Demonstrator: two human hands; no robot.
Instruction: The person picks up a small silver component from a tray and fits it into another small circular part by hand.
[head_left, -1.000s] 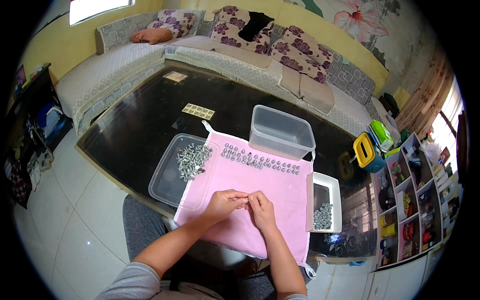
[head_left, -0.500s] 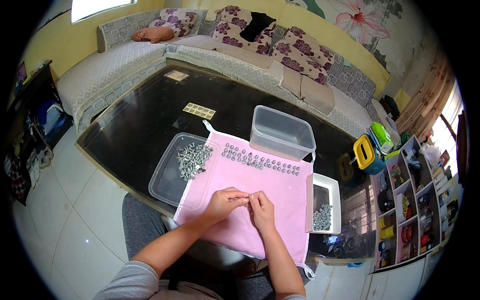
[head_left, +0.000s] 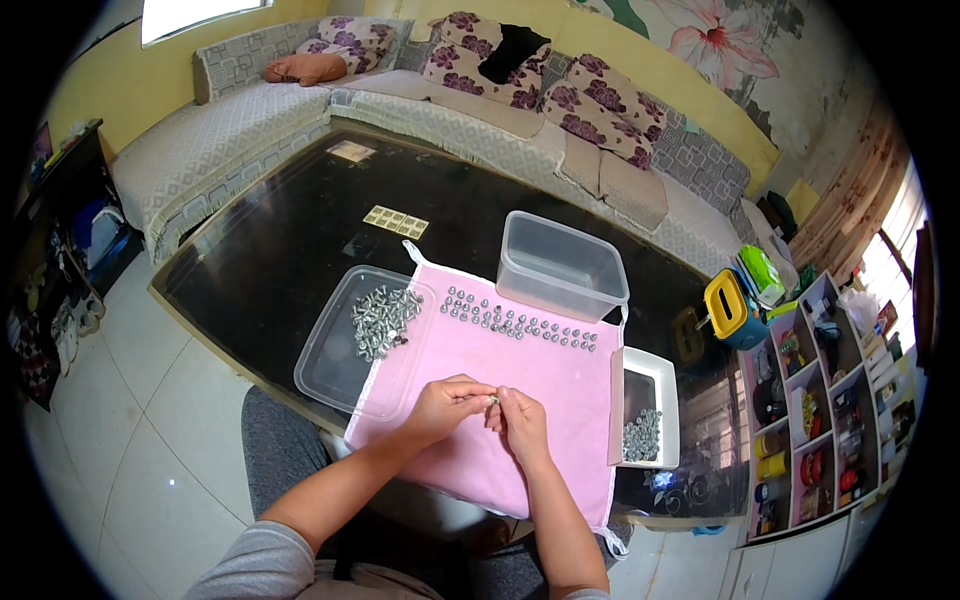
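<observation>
Both hands' grip pinches small silvery screw.

The small metal part pinched between the two hands is too small to tell its kind, and fingertips cover most of it. The pink cloth hides the surface beneath it and one corner of the clear tray. Both forearms are cut off by the lower edge.

Bright daylight is admitted from a window at upper left. Glare is seen on the dark glass table. Straight edges are bent toward the black fisheye rim.
</observation>
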